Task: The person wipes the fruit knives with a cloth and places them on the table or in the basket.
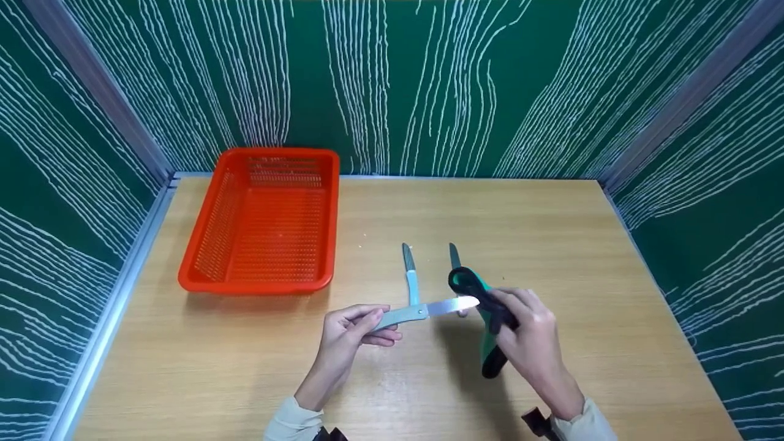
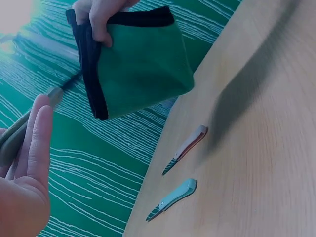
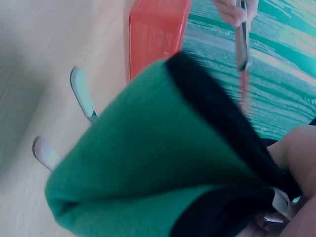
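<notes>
My left hand [image 1: 352,334] pinches the grey-green handle of a knife [image 1: 401,316], its bright blade pointing right toward the cloth. In my right hand [image 1: 536,334] is a folded green cloth with black edging [image 2: 143,69], held by its dark border. The blade tip overlaps the cloth in the head view. On the table beyond lies a light-blue-handled knife [image 1: 412,285], its blade pointing away from me. Beside it is another knife [image 1: 454,255], whose pale pinkish handle shows in the left wrist view and is mostly hidden by the cloth from the head.
A red plastic basket [image 1: 334,245] with perforated walls stands at the back left of the wooden table [image 1: 527,226]. Green panels with white wavy lines [image 1: 306,73] enclose the table at the back and on both sides.
</notes>
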`<state>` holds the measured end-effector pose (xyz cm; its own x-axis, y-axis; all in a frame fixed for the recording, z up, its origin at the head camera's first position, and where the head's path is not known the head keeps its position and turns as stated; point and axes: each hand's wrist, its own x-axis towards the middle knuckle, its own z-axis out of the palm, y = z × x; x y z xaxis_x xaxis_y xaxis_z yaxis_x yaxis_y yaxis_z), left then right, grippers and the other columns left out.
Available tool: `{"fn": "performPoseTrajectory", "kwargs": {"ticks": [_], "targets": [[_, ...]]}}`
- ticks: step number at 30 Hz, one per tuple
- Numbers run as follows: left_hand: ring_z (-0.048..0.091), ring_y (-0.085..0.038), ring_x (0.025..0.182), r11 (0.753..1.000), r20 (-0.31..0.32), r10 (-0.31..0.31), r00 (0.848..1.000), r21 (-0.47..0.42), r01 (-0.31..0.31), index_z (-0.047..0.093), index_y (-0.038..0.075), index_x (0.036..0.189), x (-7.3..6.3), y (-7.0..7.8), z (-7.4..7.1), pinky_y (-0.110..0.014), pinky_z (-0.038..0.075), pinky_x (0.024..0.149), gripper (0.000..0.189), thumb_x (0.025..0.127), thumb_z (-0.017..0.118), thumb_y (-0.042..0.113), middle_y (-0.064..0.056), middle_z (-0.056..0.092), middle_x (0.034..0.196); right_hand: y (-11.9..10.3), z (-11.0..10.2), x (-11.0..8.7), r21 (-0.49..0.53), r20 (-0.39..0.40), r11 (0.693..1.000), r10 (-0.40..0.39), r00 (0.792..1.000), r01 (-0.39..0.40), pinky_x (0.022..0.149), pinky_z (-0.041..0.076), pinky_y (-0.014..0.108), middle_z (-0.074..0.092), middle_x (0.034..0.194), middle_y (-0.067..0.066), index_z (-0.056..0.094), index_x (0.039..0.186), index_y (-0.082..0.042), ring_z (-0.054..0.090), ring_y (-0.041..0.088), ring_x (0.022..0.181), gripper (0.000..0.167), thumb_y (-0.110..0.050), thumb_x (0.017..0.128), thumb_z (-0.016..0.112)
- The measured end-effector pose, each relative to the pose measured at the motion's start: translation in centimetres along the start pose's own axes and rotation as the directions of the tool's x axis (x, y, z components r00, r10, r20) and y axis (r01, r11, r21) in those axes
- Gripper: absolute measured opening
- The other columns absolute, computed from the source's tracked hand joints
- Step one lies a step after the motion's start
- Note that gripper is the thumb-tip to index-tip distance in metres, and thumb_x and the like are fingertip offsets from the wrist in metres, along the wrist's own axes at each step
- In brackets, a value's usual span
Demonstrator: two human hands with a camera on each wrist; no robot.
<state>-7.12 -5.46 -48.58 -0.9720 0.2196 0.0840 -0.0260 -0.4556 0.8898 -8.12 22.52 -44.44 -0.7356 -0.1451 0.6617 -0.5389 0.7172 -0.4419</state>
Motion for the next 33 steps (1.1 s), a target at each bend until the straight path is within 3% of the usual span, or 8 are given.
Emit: {"fn": "performPoseTrajectory", "kwargs": {"ticks": [4, 7, 10, 14, 19, 24, 29, 33], "targets": [[0.069, -0.036, 0.073, 0.999, -0.008, -0.003, 1.0, 0.032, 0.003, 0.061, -0.014, 0.109, 0.1, 0.2, -0.2, -0.047, 0.058, 0.067, 0.03, 0.093, 0.06, 0.011, -0.037, 0.063, 0.089, 0.8, -0.4, 0.0, 0.063, -0.027, 0.995, 0.08, 0.996, -0.079, 0.055, 0.043, 0.011, 0.067, 0.084, 0.009, 0.07, 0.089, 0.001, 0.057, 0.015, 0.066, 0.031, 0.017, 0.064, 0.059], [0.069, -0.036, 0.074, 0.998, -0.012, -0.006, 1.0, 0.058, 0.007, 0.061, -0.014, 0.11, 0.1, 0.3, -0.3, -0.046, 0.058, 0.067, 0.031, 0.093, 0.061, 0.012, -0.032, 0.066, 0.088, 1.2, -0.9, 0.1, 0.09, -0.069, 0.991, 0.108, 0.992, -0.101, 0.049, 0.038, 0.011, 0.065, 0.075, 0.006, 0.069, 0.084, 0.001, 0.052, 0.012, 0.06, 0.029, 0.018, 0.063, 0.059], [0.069, -0.036, 0.074, 0.997, -0.015, -0.014, 1.0, 0.072, 0.015, 0.061, -0.014, 0.11, 0.1, 0.3, -0.3, -0.046, 0.058, 0.066, 0.031, 0.093, 0.061, 0.012, -0.035, 0.064, 0.09, 0.9, -1.3, 0.6, 0.105, -0.132, 0.99, 0.109, 0.985, -0.095, 0.043, 0.03, 0.015, 0.061, 0.068, 0.002, 0.067, 0.078, -0.001, 0.046, 0.008, 0.055, 0.027, 0.018, 0.06, 0.059], [0.069, -0.037, 0.075, 0.997, -0.03, -0.028, 0.999, 0.074, 0.03, 0.063, -0.011, 0.109, 0.1, 0.2, -0.2, -0.045, 0.058, 0.066, 0.031, 0.093, 0.062, 0.015, -0.04, 0.061, 0.092, -1.2, -2.0, 1.9, 0.106, -0.2, 0.992, 0.084, 0.976, -0.064, 0.044, 0.024, 0.013, 0.056, 0.064, 0.004, 0.064, 0.073, 0.0, 0.041, 0.006, 0.054, 0.024, 0.019, 0.06, 0.057], [0.069, -0.038, 0.075, 0.996, -0.043, -0.023, 0.999, 0.084, 0.027, 0.063, -0.012, 0.11, 0.2, 0.2, 0.0, -0.045, 0.058, 0.067, 0.03, 0.093, 0.061, 0.013, -0.029, 0.067, 0.088, -4.4, -2.6, 3.5, 0.172, -0.215, 0.985, 0.035, 0.976, 0.002, 0.048, 0.028, 0.011, 0.058, 0.068, 0.011, 0.064, 0.076, 0.006, 0.044, 0.011, 0.055, 0.023, 0.021, 0.061, 0.055], [0.069, -0.038, 0.077, 0.995, -0.062, -0.051, 0.997, 0.079, 0.056, 0.063, -0.01, 0.111, 0.3, 0.3, 0.0, -0.045, 0.058, 0.068, 0.031, 0.092, 0.062, 0.015, -0.027, 0.068, 0.09, -4.6, -0.9, 3.3, 0.226, -0.173, 0.971, -0.033, 0.984, 0.073, 0.056, 0.045, 0.015, 0.066, 0.08, 0.009, 0.069, 0.088, 0.003, 0.056, 0.014, 0.063, 0.033, 0.019, 0.061, 0.059], [0.069, -0.038, 0.079, 0.991, -0.089, -0.092, 0.992, 0.085, 0.099, 0.064, -0.007, 0.112, 0.3, 0.4, 0.2, -0.043, 0.058, 0.07, 0.031, 0.093, 0.062, 0.017, -0.027, 0.068, 0.093, -4.9, 1.4, 2.1, 0.236, -0.03, 0.969, -0.063, 0.998, 0.069, 0.075, 0.056, 0.023, 0.067, 0.1, 0.011, 0.068, 0.106, 0.001, 0.065, 0.024, 0.084, 0.051, 0.02, 0.058, 0.063], [0.068, -0.039, 0.077, 0.995, -0.083, -0.053, 0.995, 0.084, 0.06, 0.061, -0.013, 0.112, 0.3, 0.4, 0.3, -0.045, 0.058, 0.069, 0.034, 0.093, 0.061, 0.015, -0.03, 0.066, 0.091, -5.4, 3.0, 1.4, 0.179, 0.072, 0.977, -0.13, 0.989, 0.115, 0.081, 0.057, 0.036, 0.065, 0.105, 0.013, 0.068, 0.107, 0.002, 0.063, 0.029, 0.093, 0.052, 0.017, 0.057, 0.066]]}}
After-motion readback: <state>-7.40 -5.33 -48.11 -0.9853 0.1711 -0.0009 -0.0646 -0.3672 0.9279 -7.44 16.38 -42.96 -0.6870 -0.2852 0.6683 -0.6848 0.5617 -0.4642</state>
